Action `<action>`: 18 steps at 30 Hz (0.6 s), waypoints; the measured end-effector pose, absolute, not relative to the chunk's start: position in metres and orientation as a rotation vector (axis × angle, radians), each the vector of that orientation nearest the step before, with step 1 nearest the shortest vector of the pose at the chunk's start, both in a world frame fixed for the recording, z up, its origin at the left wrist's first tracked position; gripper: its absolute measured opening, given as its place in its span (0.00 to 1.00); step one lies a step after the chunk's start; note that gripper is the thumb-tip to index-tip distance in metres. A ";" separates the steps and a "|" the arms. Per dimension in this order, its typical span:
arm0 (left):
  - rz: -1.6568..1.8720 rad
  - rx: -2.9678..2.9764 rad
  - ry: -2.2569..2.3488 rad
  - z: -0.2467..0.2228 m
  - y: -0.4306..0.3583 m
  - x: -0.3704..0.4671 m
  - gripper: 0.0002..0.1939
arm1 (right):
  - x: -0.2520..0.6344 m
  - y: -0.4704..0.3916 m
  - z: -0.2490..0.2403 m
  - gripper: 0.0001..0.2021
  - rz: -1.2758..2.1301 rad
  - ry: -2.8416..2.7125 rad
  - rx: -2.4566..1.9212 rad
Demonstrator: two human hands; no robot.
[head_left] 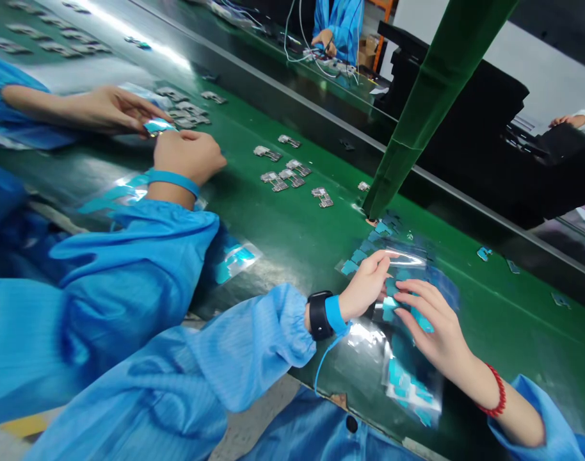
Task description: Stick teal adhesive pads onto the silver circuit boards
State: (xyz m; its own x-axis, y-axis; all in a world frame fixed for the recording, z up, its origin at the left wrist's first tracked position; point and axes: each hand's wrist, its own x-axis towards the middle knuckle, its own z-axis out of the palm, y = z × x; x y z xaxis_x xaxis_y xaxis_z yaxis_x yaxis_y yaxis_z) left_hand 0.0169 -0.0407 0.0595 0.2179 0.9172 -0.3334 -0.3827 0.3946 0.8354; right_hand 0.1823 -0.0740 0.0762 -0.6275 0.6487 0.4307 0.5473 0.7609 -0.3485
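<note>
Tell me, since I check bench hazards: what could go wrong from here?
The cord dangling from the wristband near the left hand could snag at the edge of the bench. The clear bag lies close to that edge, so the right sleeve might brush it off. Turquoise pieces beside the left hand could be nudged astray.

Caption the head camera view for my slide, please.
Left hand and right hand close together among blue pieces on a green bench, a co-worker's hand farther left.
</note>
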 end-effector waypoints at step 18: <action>0.752 1.122 1.075 0.052 -0.055 0.015 0.11 | 0.207 -0.063 0.133 0.12 1.242 -1.546 -1.236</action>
